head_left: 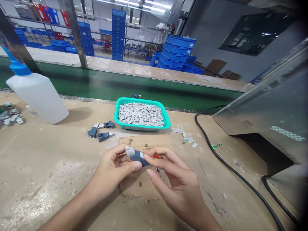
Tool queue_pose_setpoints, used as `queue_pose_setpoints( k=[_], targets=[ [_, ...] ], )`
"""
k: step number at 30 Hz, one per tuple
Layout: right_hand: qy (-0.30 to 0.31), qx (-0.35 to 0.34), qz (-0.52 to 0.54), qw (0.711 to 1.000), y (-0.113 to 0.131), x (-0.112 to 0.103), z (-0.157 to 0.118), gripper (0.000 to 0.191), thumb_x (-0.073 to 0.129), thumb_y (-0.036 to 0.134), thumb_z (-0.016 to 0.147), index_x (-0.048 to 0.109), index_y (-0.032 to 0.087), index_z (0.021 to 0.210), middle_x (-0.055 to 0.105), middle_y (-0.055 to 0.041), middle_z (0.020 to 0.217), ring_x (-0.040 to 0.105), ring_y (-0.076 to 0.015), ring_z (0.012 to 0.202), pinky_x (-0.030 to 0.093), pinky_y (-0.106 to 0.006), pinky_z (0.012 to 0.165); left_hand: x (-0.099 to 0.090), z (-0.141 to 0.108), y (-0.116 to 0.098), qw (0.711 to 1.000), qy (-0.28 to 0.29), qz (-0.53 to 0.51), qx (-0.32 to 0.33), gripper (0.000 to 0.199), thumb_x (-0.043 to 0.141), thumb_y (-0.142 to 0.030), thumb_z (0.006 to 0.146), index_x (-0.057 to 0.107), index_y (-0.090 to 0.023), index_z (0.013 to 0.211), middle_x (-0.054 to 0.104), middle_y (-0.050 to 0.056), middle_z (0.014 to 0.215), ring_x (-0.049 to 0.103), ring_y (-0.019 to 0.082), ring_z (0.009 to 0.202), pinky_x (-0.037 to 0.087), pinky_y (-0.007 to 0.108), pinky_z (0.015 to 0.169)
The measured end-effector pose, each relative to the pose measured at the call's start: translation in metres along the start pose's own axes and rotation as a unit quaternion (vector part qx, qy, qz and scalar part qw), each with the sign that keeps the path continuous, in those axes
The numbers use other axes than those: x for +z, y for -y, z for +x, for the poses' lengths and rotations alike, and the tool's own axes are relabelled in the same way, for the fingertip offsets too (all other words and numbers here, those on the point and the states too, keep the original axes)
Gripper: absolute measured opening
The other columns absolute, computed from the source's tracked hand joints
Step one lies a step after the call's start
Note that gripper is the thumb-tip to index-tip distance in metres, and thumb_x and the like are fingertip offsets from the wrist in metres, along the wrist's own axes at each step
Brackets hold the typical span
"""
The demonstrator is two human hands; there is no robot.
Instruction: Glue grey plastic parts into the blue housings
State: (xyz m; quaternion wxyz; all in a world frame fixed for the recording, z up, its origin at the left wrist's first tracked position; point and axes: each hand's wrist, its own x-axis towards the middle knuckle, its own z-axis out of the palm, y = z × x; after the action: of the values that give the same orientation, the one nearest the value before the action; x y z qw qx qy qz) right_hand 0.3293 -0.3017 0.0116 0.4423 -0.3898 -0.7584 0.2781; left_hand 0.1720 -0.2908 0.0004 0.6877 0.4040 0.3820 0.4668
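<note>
My left hand [112, 168] is closed on a dark blue-grey plastic part [138, 158] with a light grey end piece, gripping it between thumb and fingers over the bench. From the other side, my right hand [174, 175] has its fingertips on this part, at a small light grey piece on its top; the thumb is slightly below. Something red [157, 157] shows beneath the right fingers, mostly hidden. Beyond my hands stands a turquoise basket [141, 127] full of small light grey plastic pieces [141, 114]. Several similar blue-grey parts [104, 137] lie left of the basket.
A white bottle with a blue nozzle [39, 96] stands at left, near a pile of grey pieces [12, 116]. Loose pieces [189, 139] lie right of the basket. A black cable [223, 157] runs before a metal housing [264, 106]. Behind is a green conveyor belt [101, 85].
</note>
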Motion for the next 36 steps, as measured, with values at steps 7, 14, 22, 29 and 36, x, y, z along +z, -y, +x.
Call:
queue_pose_setpoints(
  k=[7, 14, 22, 29, 36],
  targets=[
    [0.017, -0.042, -0.049, 0.998, -0.006, 0.005, 0.009, 0.038, 0.049, 0.006, 0.076, 0.055, 0.021, 0.111, 0.051, -0.0059, 0.101, 0.052, -0.0151, 0.096, 0.047, -0.029, 0.083, -0.001, 0.004, -0.004, 0.991, -0.055, -0.121, -0.026, 0.020, 0.065, -0.022, 0.069, 0.058, -0.018, 0.087, 0.061, 0.002, 0.085, 0.055, 0.013, 0.082, 0.043, 0.022, 0.075],
    [-0.014, 0.024, -0.214, 0.977, -0.079, -0.037, 0.094, 0.040, 0.045, 0.005, 0.074, 0.053, 0.014, 0.112, 0.059, -0.0074, 0.093, 0.057, -0.0147, 0.080, 0.049, -0.030, 0.075, -0.043, 0.021, -0.040, 0.984, -0.140, -0.073, 0.085, 0.036, 0.053, -0.024, 0.076, 0.046, -0.021, 0.112, 0.062, 0.006, 0.098, 0.058, 0.019, 0.089, 0.044, 0.032, 0.081],
    [0.032, 0.019, -0.248, 0.968, -0.118, -0.040, 0.135, 0.023, 0.051, -0.004, 0.057, 0.065, 0.015, 0.055, 0.060, -0.0049, 0.059, 0.055, -0.0190, 0.062, 0.046, -0.034, 0.065, -0.112, 0.100, -0.067, 0.737, -0.182, 0.626, 0.178, 0.057, 0.033, -0.022, 0.078, 0.018, -0.013, 0.132, 0.057, 0.009, 0.093, 0.055, 0.020, 0.081, 0.039, 0.031, 0.078],
    [-0.053, 0.023, -0.219, 0.974, -0.122, -0.044, 0.120, 0.030, 0.043, -0.002, 0.066, 0.061, 0.013, 0.084, 0.057, -0.0070, 0.080, 0.053, -0.0166, 0.067, 0.045, -0.030, 0.066, -0.134, 0.167, -0.080, 0.673, -0.139, 0.724, 0.059, 0.063, 0.043, -0.014, 0.063, 0.038, -0.010, 0.125, 0.058, 0.018, 0.110, 0.053, 0.034, 0.098, 0.041, 0.035, 0.076],
    [-0.083, 0.015, -0.172, 0.981, -0.124, -0.046, 0.113, 0.024, 0.046, -0.004, 0.063, 0.061, 0.013, 0.072, 0.056, -0.0060, 0.076, 0.054, -0.0165, 0.072, 0.046, -0.026, 0.066, -0.104, 0.220, -0.088, 0.625, -0.160, 0.759, 0.087, 0.056, 0.029, -0.016, 0.078, 0.022, 0.002, 0.130, 0.030, 0.029, 0.132, 0.031, 0.041, 0.119, 0.033, 0.050, 0.088]
  ],
)
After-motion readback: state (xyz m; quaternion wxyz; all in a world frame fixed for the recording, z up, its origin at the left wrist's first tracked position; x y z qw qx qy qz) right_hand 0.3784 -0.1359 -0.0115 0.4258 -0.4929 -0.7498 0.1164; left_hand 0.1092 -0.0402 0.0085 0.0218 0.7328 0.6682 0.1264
